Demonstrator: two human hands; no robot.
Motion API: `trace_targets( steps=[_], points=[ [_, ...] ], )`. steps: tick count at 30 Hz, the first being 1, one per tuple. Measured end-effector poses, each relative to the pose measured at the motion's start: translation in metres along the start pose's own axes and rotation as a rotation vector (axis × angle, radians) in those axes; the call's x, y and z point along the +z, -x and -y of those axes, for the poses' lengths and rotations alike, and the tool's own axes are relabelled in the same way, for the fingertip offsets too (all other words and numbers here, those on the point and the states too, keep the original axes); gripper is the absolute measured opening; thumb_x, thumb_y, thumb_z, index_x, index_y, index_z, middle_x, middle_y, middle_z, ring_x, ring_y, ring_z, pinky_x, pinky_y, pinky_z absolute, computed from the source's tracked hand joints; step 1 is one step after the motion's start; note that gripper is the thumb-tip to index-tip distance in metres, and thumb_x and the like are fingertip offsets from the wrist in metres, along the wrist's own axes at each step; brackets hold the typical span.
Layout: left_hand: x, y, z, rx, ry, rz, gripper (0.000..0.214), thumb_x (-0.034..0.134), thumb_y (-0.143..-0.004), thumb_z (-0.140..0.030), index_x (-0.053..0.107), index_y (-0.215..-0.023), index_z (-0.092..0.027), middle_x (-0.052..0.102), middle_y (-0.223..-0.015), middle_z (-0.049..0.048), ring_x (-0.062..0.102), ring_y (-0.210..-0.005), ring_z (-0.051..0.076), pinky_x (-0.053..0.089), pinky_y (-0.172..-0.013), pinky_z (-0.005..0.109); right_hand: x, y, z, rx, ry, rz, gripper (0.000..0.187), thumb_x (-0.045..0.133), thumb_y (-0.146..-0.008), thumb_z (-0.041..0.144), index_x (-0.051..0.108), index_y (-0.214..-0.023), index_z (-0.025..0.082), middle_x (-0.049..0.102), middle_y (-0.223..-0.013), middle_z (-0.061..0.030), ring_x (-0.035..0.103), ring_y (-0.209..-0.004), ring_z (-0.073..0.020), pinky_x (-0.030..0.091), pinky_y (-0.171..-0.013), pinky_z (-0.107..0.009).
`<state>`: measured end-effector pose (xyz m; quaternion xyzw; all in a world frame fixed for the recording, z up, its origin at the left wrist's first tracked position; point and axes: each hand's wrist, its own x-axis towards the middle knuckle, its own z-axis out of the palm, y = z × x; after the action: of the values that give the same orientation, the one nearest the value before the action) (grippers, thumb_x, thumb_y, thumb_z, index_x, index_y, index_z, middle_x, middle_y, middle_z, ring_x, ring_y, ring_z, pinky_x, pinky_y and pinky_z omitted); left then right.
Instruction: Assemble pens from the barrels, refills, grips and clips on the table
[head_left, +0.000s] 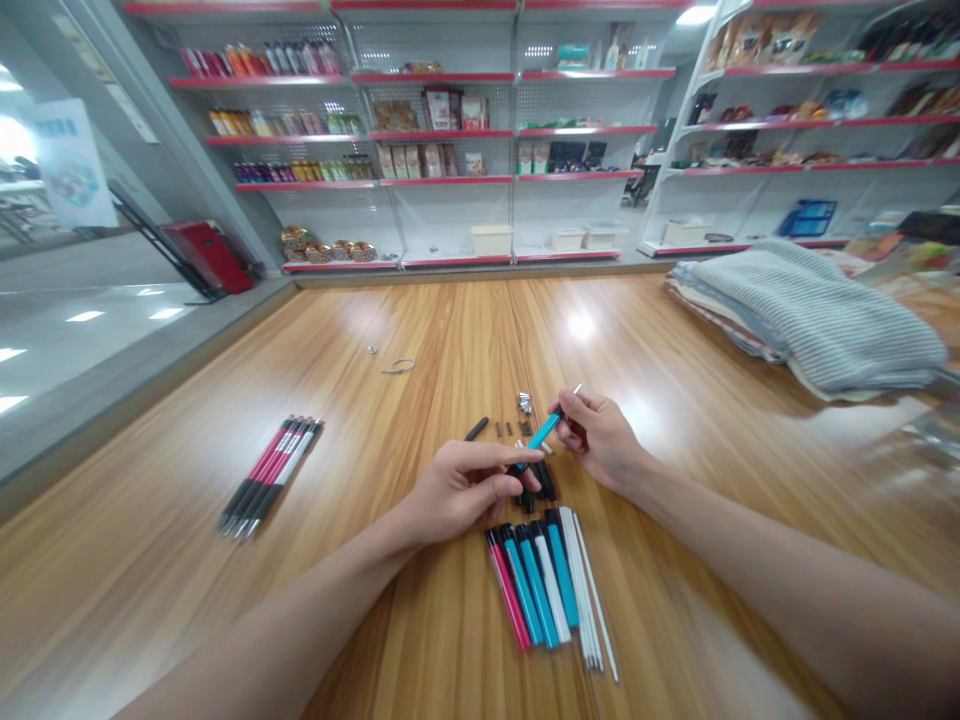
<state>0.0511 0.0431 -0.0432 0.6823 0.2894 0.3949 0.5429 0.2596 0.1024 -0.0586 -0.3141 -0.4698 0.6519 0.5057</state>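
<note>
My left hand [472, 485] pinches the lower, dark end of a blue pen barrel [544, 430], which slants up to the right. At its upper end my right hand [596, 435] closes finger and thumb around it, and a thin light tip sticks out above. Beneath the hands lie black grips [551, 482], partly covered, with small dark springs [509, 429] and silver tips [524, 403] just beyond. Nearer me are pink, blue and white pen barrels [529, 585] with black ends, beside a bunch of white ink refills [585, 590].
Several pink and white pens [274, 475] lie in a row on the left of the wooden table [360, 600]. A ring-shaped wire [399, 366] rests farther back. Folded striped cloths [810, 310] are stacked at the right. Stocked shelves [442, 130] stand behind the table.
</note>
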Motion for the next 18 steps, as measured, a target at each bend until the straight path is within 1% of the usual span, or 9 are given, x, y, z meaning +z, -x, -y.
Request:
trace_targets(
  steps=[3,6,8,12,14,15,16,18],
  points=[
    [0.0017,-0.0001,0.0006,0.014,-0.030,0.010,0.032,0.063,-0.085,-0.027,0.068,-0.114,-0.015,0.070,-0.089,0.0115,0.053,-0.052,0.009,0.043,-0.048,0.022,0.0027,0.0026,0.0014,0.014,-0.019,0.002,0.036,0.068,-0.079,0.051,0.063,-0.076,0.015,0.051,-0.049,0.0029,0.037,-0.040,-0.0054,0.019,-0.039,-0.020],
    [0.0009,-0.0003,0.0002,0.011,-0.041,0.023,0.036,0.068,-0.081,-0.025,0.066,-0.116,-0.015,0.070,-0.093,0.0121,0.061,-0.068,0.014,0.048,-0.059,0.024,0.0034,0.0032,0.0013,0.017,-0.043,-0.012,0.037,0.067,-0.079,0.053,0.062,-0.076,0.016,0.049,-0.048,0.0036,0.037,-0.040,-0.0059,0.020,-0.039,-0.020],
    [-0.0002,0.0001,-0.0005,0.005,-0.034,-0.001,0.036,0.068,-0.081,-0.024,0.066,-0.116,-0.015,0.070,-0.091,0.0115,0.062,-0.072,0.015,0.048,-0.061,0.024,0.0036,0.0031,0.0007,0.018,-0.047,-0.016,0.037,0.068,-0.078,0.053,0.062,-0.076,0.016,0.049,-0.048,0.0042,0.035,-0.039,-0.0055,0.019,-0.038,-0.020],
    [0.0017,0.0025,-0.0002,-0.053,-0.006,-0.020,0.032,0.068,-0.081,-0.025,0.069,-0.110,-0.014,0.069,-0.084,0.0104,0.057,-0.057,0.011,0.044,-0.049,0.020,0.0047,0.0040,-0.0002,0.021,-0.045,0.021,0.035,0.067,-0.080,0.051,0.062,-0.078,0.016,0.049,-0.049,0.0037,0.037,-0.040,-0.0061,0.020,-0.040,-0.021],
    [0.0041,0.0024,0.0019,-0.099,0.056,-0.068,0.036,0.068,-0.081,-0.028,0.066,-0.114,-0.014,0.068,-0.084,0.0091,0.054,-0.052,0.009,0.043,-0.044,0.019,0.0045,0.0044,-0.0001,-0.007,-0.055,0.013,0.034,0.066,-0.081,0.050,0.063,-0.079,0.016,0.051,-0.052,0.0029,0.037,-0.041,-0.0060,0.019,-0.040,-0.021],
    [0.0046,0.0014,0.0033,-0.112,0.103,-0.112,0.037,0.068,-0.081,-0.030,0.065,-0.115,-0.014,0.067,-0.083,0.0082,0.053,-0.051,0.009,0.043,-0.042,0.019,0.0040,0.0045,0.0002,-0.023,-0.060,0.010,0.033,0.066,-0.082,0.049,0.063,-0.080,0.016,0.052,-0.055,0.0024,0.037,-0.042,-0.0058,0.019,-0.041,-0.021],
    [0.0041,-0.0005,0.0045,-0.113,0.157,-0.168,0.036,0.067,-0.082,-0.031,0.064,-0.113,-0.014,0.066,-0.081,0.0071,0.053,-0.050,0.009,0.042,-0.040,0.019,0.0032,0.0046,0.0006,-0.033,-0.062,0.014,0.032,0.066,-0.081,0.048,0.065,-0.082,0.016,0.053,-0.058,0.0018,0.037,-0.043,-0.0057,0.018,-0.041,-0.022],
    [-0.0025,-0.0064,0.0048,-0.076,0.283,-0.301,0.030,0.067,-0.082,-0.031,0.064,-0.106,-0.013,0.064,-0.077,0.0046,0.051,-0.048,0.008,0.040,-0.037,0.018,0.0007,0.0046,0.0018,-0.034,-0.062,0.061,0.033,0.069,-0.079,0.047,0.067,-0.093,0.017,0.056,-0.067,-0.0002,0.037,-0.046,-0.0058,0.017,-0.041,-0.022]
  ],
)
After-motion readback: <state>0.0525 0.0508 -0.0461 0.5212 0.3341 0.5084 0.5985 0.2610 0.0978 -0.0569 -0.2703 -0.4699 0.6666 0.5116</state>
